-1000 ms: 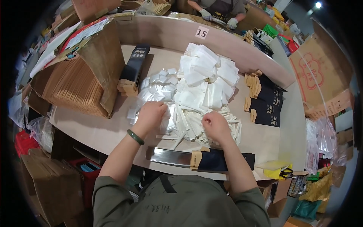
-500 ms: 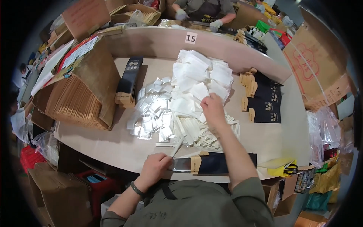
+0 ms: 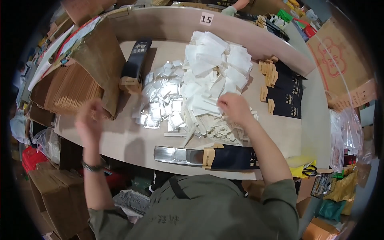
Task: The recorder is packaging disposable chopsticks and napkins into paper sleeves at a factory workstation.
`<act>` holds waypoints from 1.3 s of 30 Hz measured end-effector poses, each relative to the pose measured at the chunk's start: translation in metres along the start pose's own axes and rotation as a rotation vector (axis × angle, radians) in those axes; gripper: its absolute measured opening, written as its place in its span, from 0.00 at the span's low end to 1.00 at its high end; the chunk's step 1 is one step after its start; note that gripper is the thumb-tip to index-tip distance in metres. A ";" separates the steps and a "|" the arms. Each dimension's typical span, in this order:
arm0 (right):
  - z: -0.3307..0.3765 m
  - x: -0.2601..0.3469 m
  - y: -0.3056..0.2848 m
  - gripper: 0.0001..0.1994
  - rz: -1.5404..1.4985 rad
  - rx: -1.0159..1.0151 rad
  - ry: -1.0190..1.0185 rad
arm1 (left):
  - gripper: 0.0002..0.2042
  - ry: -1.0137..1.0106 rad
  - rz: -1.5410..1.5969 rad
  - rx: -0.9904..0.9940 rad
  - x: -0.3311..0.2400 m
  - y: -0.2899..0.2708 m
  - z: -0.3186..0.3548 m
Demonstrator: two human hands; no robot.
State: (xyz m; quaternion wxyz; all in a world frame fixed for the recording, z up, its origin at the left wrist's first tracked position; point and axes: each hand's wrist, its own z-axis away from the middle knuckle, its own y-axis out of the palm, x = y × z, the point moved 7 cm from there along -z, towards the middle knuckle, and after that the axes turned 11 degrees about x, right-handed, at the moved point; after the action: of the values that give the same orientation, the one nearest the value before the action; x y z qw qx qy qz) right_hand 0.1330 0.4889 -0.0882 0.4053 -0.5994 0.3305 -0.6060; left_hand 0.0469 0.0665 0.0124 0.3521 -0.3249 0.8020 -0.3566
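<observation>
My left hand (image 3: 90, 122) is lifted beside the open cardboard box of brown sleeves (image 3: 72, 90); motion blurs its fingers. My right hand (image 3: 237, 109) is over the pile of white paper packets (image 3: 206, 56), its fingertips drawn together at the lower packets. Whatever they pinch is hidden. Below lie narrow off-white strips (image 3: 226, 134), and to their left small silvery packets (image 3: 162, 106). Along the table's near edge rests a black-and-tan sleeve (image 3: 232, 157), with a shiny grey tray-like piece (image 3: 176, 155) sticking out of its left end. Neither hand touches that sleeve.
Black sleeves (image 3: 285, 102) overlap at the right, and another stack (image 3: 137, 60) lies beside the cardboard box. A raised partition (image 3: 168, 20) borders the table's far side. Black-handled scissors (image 3: 310, 171) lie by a yellow packet at the near right corner.
My left hand has left the grey piece's end and swung up and left to the cardboard box. My right hand stays at the white packets. The view has shifted.
</observation>
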 end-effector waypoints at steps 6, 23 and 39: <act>-0.015 0.024 0.038 0.05 0.319 0.075 -0.149 | 0.09 -0.296 -0.360 0.398 0.131 -0.005 -0.057; 0.073 0.138 0.084 0.03 -0.072 0.342 -0.274 | 0.11 -0.220 -0.723 0.519 0.143 0.004 -0.060; 0.134 0.111 0.058 0.17 -0.055 0.024 -0.291 | 0.04 -0.394 0.784 0.890 -0.018 0.100 0.143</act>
State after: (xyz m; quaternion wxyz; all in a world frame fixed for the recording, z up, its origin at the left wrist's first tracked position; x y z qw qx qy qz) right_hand 0.2765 0.3756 -0.0803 0.4391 -0.6849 0.2443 -0.5276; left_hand 0.1437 0.0850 -0.1333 0.6997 0.1118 0.5564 -0.4341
